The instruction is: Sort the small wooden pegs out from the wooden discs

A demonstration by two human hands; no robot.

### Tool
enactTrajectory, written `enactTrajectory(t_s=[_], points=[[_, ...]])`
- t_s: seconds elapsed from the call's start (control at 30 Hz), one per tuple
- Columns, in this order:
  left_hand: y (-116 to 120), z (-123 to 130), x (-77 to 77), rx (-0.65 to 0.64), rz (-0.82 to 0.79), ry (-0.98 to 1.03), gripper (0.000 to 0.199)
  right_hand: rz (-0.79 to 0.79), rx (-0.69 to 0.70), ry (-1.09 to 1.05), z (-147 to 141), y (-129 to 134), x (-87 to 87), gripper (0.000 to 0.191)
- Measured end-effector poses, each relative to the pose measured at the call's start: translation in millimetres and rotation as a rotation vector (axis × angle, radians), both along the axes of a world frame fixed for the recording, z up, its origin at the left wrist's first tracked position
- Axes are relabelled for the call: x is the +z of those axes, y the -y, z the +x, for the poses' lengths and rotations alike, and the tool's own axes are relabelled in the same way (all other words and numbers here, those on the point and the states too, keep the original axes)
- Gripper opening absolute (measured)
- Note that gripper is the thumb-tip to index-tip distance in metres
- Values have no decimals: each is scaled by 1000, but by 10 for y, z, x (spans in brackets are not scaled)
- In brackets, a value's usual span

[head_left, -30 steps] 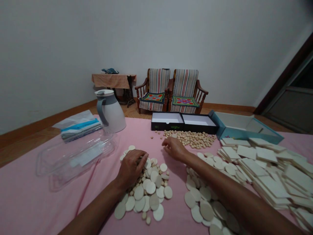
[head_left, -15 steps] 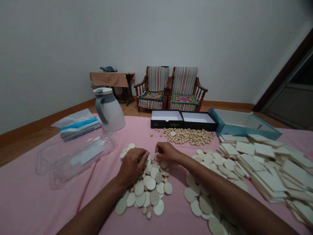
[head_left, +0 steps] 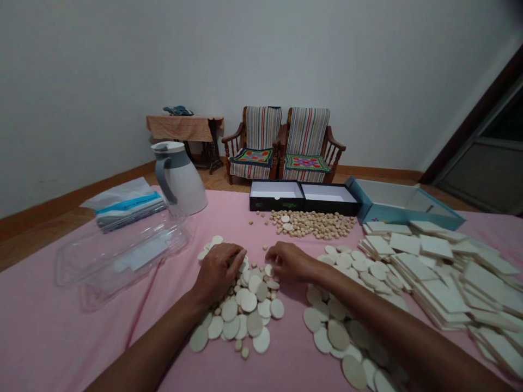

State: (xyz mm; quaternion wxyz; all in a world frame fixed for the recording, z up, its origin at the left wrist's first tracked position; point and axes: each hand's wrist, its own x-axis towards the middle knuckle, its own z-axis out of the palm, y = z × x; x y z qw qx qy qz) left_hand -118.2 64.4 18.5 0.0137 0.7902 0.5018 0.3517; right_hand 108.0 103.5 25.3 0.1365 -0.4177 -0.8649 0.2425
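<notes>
A mixed heap of pale round wooden discs and small wooden beads lies on the pink cloth in front of me. At its left edge my left hand rests with fingers curled together over the discs; what lies under them is hidden. On the heap's far right side my right hand is closed, thumb and fingers bent down at a pale wooden disc. One single bead sits just beyond its fingertips. Under and beside my right forearm spreads a larger pile of discs.
Beads form a far pile before two black box trays. A blue box and stacked wooden squares stand right. Left are a white jug, a tissue pack and a clear plastic container.
My right hand has shifted slightly right and drawn back over the heap's edge. Two discs now show on the far bead pile instead of one. A lone bead appears beyond my right fingertips.
</notes>
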Motion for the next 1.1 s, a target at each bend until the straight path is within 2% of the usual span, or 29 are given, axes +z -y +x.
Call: enactTrajectory(t_s=[0.13,0.27,0.4,0.53,0.6,0.67,0.8,0.93,1.1], points=[[-3,-2,3,3,10,-8,30,-27,-29,-6,-30,57,-57,23],[-4,-11,1,-8,10,-24,29,-178,-30,-121,121,22,90,15],[-9,-20,-4,-6,26,-16,29,-300,4,-176,549,35,383,8],[-17,-21,-2,-2,42,-19,31,-519,118,-35,1058,93,608,7],[-21,-23,-4,-4,44,-25,32,-527,91,31,1229,92,649,10],[-24,-28,-9,-6,44,-26,32,-466,25,71,1308,45,653,11],[-27,-33,-21,-5,34,-16,30,-266,-82,140,1184,-180,607,14],[-23,-39,-33,-10,15,-5,30,43,-345,167,790,-512,501,18],[-14,-62,-43,-1,-7,7,29,94,-503,227,297,-894,307,27]])
